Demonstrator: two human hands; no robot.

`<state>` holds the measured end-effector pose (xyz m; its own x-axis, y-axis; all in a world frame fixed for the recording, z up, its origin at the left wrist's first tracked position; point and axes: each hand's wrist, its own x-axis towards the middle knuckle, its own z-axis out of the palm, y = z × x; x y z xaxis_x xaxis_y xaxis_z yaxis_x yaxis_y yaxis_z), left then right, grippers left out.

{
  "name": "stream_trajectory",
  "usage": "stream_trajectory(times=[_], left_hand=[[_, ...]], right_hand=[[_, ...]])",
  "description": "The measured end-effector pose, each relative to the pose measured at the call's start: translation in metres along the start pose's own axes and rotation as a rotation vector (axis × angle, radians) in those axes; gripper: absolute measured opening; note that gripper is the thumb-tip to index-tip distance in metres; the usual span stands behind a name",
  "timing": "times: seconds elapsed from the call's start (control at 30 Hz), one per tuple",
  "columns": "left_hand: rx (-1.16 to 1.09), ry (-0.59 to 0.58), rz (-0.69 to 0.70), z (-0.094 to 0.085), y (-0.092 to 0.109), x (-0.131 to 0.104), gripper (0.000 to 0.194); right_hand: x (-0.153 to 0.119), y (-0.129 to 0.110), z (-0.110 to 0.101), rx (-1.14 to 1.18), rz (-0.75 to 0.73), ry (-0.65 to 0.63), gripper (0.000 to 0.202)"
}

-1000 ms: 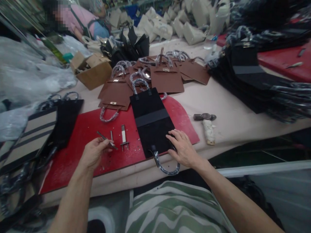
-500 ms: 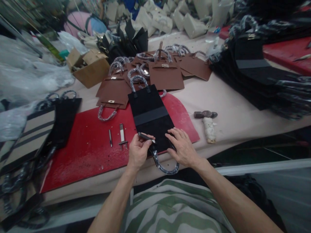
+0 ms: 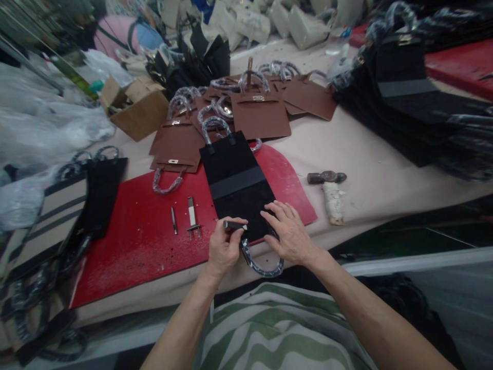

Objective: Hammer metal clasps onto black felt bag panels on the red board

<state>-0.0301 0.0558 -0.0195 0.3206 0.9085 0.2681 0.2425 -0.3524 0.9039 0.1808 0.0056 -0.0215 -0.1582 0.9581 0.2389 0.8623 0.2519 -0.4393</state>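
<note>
A black bag panel with a smooth dark band lies partly on a red board. Its plastic-wrapped handles stick out at both ends, the near handle curving over the board's front edge. My left hand is closed around a short dark rod-shaped tool, perhaps a punch, its pale tip close to the panel's near left corner. On the panel's near right edge rests my right hand, fingers spread and holding nothing. A thin metal rod and a pronged metal tool lie left of the panel.
A hammer with a wrapped handle lies to the right. Brown bag panels are piled behind, beside a cardboard box. Black panels are stacked at right, striped and black ones at left. A person is bent over at the back.
My left hand has shifted slightly right and the tool has turned, from slanting down toward its tip to nearly level. My right hand stays on the panel. The view has moved slightly.
</note>
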Motion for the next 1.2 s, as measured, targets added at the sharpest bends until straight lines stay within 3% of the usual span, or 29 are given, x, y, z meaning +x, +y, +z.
stream_trajectory(times=[0.1,0.27,0.73,1.03,1.2], left_hand=[[0.093,-0.016,0.050,0.002,-0.003,-0.002,0.015],[0.070,0.034,-0.021,0.006,-0.004,-0.004,0.015],[0.099,0.098,0.015,0.009,-0.010,-0.006,0.012],[0.184,0.089,0.137,0.009,-0.007,-0.006,0.011],[0.217,0.112,0.125,0.012,-0.014,-0.008,0.013]], right_hand=[[0.000,0.000,-0.001,-0.001,0.000,0.003,0.057],[0.000,-0.001,-0.002,0.000,0.005,-0.006,0.058],[0.000,-0.001,-0.003,0.004,0.012,-0.011,0.058],[0.000,-0.001,-0.003,-0.001,0.014,-0.018,0.059],[0.000,-0.001,-0.003,0.000,0.010,-0.012,0.059]])
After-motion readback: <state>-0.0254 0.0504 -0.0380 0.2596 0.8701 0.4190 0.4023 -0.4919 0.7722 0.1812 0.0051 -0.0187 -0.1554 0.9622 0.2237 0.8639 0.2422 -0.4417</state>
